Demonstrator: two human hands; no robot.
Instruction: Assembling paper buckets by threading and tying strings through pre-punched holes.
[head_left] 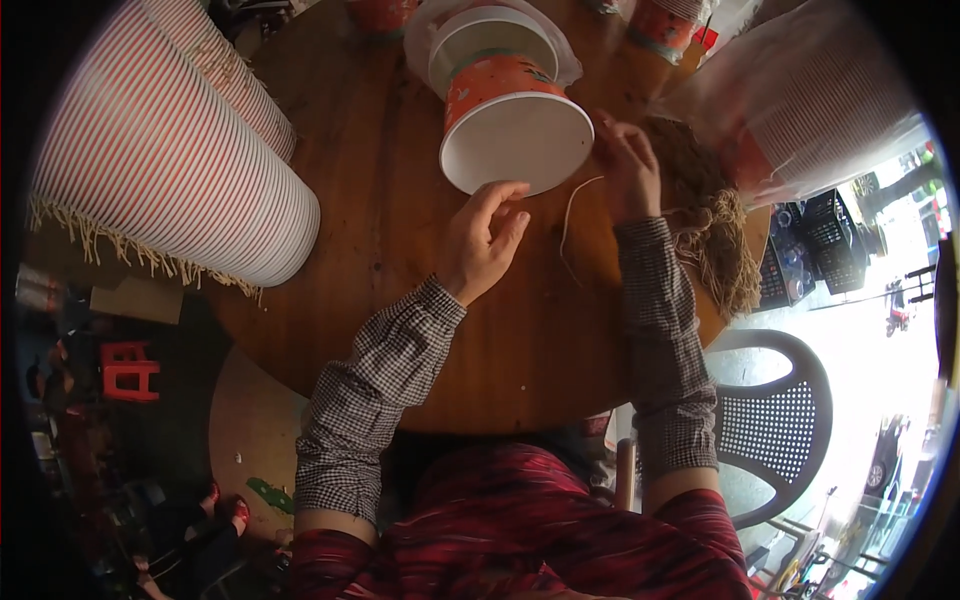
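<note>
The paper bucket (512, 125), orange-walled with a smooth white round base, lies tipped on its side near the far edge of the round wooden table (400, 230), its base facing the person. A long ribbed stack of red-striped white cups (170, 150) lies on the table's left. A bundle of frayed tan strings (715, 235) rests on the right. The left hand (482, 240) is loosely open, fingertips touching the bucket's base rim. The right hand (628, 170) pinches a thin pale string (570, 215) beside the bucket.
</note>
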